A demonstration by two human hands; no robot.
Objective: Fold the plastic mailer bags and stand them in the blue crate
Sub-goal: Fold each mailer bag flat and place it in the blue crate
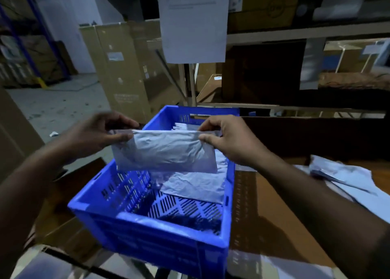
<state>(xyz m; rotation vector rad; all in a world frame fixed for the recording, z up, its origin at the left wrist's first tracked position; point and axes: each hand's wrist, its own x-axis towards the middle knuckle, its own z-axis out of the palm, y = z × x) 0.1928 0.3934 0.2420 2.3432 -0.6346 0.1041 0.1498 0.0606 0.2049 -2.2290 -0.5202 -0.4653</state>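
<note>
Mailer bag: a folded pale plastic mailer bag (166, 150) hangs in the air over the middle of the blue crate (152, 219), with its long edge on top and its lower edge not yet down among the others.
Left hand: the left hand (101, 131) pinches the top left corner of the bag between thumb and fingers.
Right hand: the right hand (228, 139) pinches the top right corner in the same way, so the bag is stretched flat between the two hands.
Bags in crate: folded bags (196, 129) already stand in a row at the far end of the crate; the nearest one (194, 186) leans toward the near end.
Loose bags: an unfolded pile (341, 177) lies to the right of the crate.
Step in hand: it seems the folding is finished and the placing is now starting.
Next move: I judge the bag must go straight down just in front of the leaning one, upright, and both pinches should let go only when it is supported.
</note>
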